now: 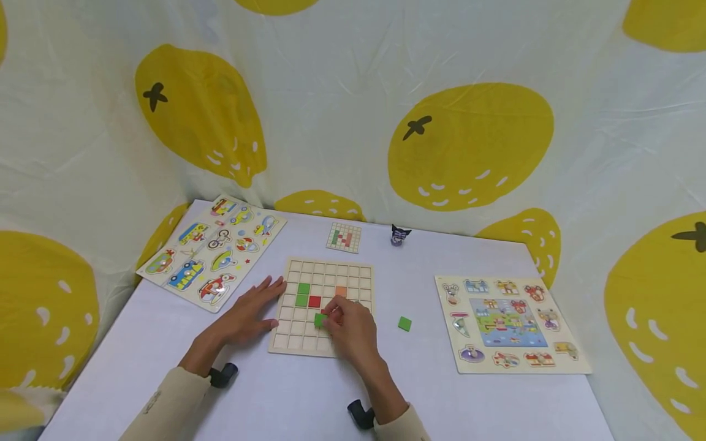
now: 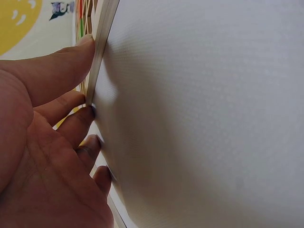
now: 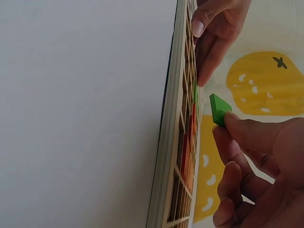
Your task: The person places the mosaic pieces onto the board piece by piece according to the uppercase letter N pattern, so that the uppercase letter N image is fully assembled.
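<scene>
A wooden grid board (image 1: 280,343) lies before me. Two green tiles (image 1: 303,294), a red tile (image 1: 314,301) and an orange tile (image 1: 341,291) sit in its squares; more red shows beside my right fingers. My right hand (image 1: 353,331) pinches a green square tile (image 3: 220,108) between thumb and forefinger, held tilted over the board's lower middle. With fingers extended, my left hand (image 1: 248,315) rests at the board's left edge, thumb (image 2: 71,64) against the rim. To the right of the board, another green tile (image 1: 405,323) lies loose on the white cloth.
Behind the board lie a small pattern card (image 1: 344,237) and a dark purple figurine (image 1: 398,235). A vehicle puzzle board (image 1: 231,245) is at the back left, another picture puzzle (image 1: 510,324) at the right. A lemon-print curtain (image 1: 331,122) hangs behind the table.
</scene>
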Tool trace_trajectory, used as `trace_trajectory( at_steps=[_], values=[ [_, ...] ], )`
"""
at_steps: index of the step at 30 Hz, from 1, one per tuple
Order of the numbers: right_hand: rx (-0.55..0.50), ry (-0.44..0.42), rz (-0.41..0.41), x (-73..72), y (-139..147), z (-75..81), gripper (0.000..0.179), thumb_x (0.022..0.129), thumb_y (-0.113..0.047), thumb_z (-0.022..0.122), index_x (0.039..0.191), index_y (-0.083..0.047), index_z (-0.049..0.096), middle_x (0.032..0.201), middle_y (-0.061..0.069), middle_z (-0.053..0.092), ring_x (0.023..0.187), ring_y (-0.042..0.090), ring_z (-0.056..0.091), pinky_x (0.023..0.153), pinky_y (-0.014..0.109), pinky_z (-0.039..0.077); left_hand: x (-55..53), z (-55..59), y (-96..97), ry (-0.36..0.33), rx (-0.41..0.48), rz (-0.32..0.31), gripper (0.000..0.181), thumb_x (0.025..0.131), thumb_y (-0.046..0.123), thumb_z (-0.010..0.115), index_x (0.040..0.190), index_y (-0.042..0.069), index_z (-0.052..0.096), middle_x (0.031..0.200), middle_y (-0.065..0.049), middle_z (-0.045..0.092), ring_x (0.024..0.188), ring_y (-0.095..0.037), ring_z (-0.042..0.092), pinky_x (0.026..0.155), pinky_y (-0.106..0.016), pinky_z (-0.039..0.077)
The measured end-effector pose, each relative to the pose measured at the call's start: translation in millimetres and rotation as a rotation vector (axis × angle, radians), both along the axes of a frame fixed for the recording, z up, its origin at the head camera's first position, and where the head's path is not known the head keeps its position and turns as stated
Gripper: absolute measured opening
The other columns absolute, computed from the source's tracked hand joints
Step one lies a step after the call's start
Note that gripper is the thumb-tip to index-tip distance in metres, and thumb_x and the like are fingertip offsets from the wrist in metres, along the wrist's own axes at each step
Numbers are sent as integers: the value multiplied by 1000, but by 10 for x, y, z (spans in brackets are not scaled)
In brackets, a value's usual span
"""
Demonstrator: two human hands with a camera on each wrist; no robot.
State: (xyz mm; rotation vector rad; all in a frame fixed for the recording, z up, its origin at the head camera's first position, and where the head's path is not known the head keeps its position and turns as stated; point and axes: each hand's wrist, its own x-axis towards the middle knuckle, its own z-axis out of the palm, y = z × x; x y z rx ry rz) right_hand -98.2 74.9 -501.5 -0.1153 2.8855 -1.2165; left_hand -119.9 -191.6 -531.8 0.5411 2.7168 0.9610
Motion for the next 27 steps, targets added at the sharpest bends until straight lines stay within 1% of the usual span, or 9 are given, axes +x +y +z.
trace_trajectory(
  at_steps=[3,8,11,16,21,27],
  values=[
    [-10,-9,18,-47,-74,9,16,86,-10,86,91,-21,75,72,-8,62,71,11,52,62,25,37,-2,11,3,-1,5,0,84,93,9,79,165,7,37,176,-13,27,165,-45,13,133,-67,11],
    [-20,-26,55,-116,-195,-9,15,87,-13,86,92,-21,74,67,-10,59,67,8,52,61,24,37,-2,17,10,-1,2,-3,83,93,9,79,165,7,37,176,-13,27,165,-46,14,132,-68,11],
    [-25,-10,71,-150,-252,-42,16,86,-11,86,92,-19,73,66,-10,58,65,7,51,60,24,37,1,17,9,1,-1,-2,83,93,9,79,165,7,37,176,-13,27,165,-45,14,133,-67,12],
    [-23,16,72,-195,-331,-96,15,85,-8,84,89,-18,74,66,-10,57,65,6,51,60,23,38,1,24,9,5,-8,-2,83,93,9,79,165,8,37,176,-12,27,165,-45,15,133,-67,13],
    [-2,15,66,-220,-391,-116,16,85,-10,86,88,-19,73,64,-11,58,64,6,52,62,24,39,3,35,13,6,-17,-1,84,93,9,79,165,8,37,176,-12,28,165,-45,15,133,-66,13],
    [37,-10,67,-247,-453,-141,14,87,-11,85,89,-18,73,64,-11,58,63,7,52,64,25,38,4,27,15,16,-27,-3,84,93,8,80,165,7,37,176,-13,28,164,-45,16,133,-66,14]
  ],
)
